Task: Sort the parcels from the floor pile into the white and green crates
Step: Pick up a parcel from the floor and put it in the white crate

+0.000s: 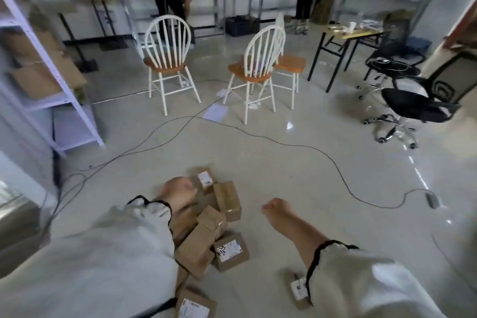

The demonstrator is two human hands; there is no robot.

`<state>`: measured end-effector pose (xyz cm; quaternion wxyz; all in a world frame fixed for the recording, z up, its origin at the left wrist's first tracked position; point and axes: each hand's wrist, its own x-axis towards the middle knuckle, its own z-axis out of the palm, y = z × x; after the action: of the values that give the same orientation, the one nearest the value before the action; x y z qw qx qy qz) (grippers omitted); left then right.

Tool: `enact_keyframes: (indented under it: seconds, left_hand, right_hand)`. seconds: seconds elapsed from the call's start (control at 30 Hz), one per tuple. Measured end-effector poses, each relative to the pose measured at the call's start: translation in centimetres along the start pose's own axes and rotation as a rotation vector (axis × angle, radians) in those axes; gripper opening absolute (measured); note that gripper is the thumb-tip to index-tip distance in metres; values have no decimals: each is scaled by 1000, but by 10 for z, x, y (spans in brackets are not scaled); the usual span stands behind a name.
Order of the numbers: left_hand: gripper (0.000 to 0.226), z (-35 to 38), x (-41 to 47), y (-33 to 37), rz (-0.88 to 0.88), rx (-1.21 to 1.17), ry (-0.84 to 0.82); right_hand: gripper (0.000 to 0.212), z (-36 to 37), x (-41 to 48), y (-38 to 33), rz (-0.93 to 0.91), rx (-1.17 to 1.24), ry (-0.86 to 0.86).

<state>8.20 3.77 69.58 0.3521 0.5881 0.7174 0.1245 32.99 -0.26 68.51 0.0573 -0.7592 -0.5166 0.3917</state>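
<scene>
A pile of small brown cardboard parcels (206, 224) lies on the pale floor below me, some with white labels. My left hand (178, 192) hovers over the pile's far left side, blurred, close to a labelled parcel (205, 179); whether it touches a parcel I cannot tell. My right hand (277, 210) is to the right of the pile, fingers curled shut, holding nothing. One stray labelled parcel (299, 290) lies under my right sleeve. Another labelled parcel (195, 307) sits at the bottom edge. No white or green crate is in view.
Black cables (258, 134) snake across the floor beyond the pile. Two white-backed chairs (167, 59) (258, 67) stand further off, a black office chair (413, 103) at right, a white shelf rack (59, 100) at left, a dark crate (241, 24) far back. Two people stand at rear shelves.
</scene>
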Motion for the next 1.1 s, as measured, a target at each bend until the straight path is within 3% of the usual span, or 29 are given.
enact_keyframes:
  seconds: [0.1,0.17,0.33,0.43,0.53,0.7,0.87,0.97,1.1]
  left_hand:
    - [10,8,7,-58,-177,-91,44]
    - [20,26,20,-93,-287,-147,88]
    - [28,111,77,-169,-402,-205,84]
    - [28,183,121,-221,-383,-150,54]
    - [28,261,175,-287,-364,-139,55]
    - [35,359,268,-386,-361,-99,77]
    - [20,399,339,-440,-205,39,160]
    - [34,411,367,-458,-177,6,106]
    - [32,421,370,-457,-215,-51,60]
  right_hand:
    - [28,40,34,-23,-66,-51,-127]
    - [27,71,65,-27,-78,-52,-165]
    - [29,156,159,-13,-112,-76,-216]
    - [11,223,227,19,-138,-160,-259]
    - [6,295,289,53,-126,-120,-316]
    - [32,419,394,112,-4,51,-372]
    - [11,505,475,147,175,275,-382]
    - [13,521,494,157,259,413,-473]
    - [17,527,500,161,317,653,-560]
